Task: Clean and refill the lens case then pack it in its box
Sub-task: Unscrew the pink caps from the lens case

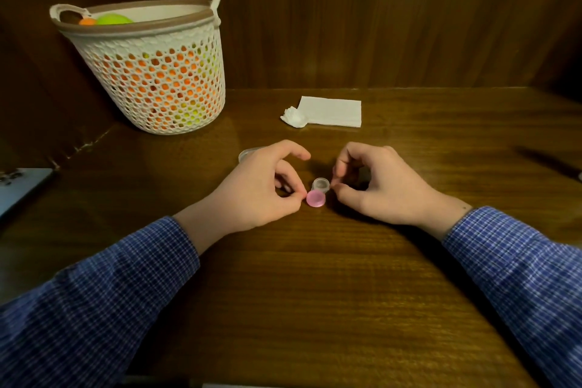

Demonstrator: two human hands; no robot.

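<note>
Head view: lens case [318,191] on the table [315,277] between both hands, long axis running away from the viewer; left hand [261,189] pinches the pink-capped near well [315,198], right hand [374,186] the uncapped far well [322,183].

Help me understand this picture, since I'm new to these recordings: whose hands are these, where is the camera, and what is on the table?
No machine here: a person in blue checked sleeves works with bare hands, filmed by one camera worn on the head, looking forward and down. On the wooden table between the hands sits a small lens case: a pink cap on the near well and an uncapped clear well behind it. The left hand pinches the pink cap's edge; the right hand has its grip on the clear well's side. Farther back lie a folded white tissue and a crumpled wad. At the left stands a white woven basket holding orange and green things.
</note>
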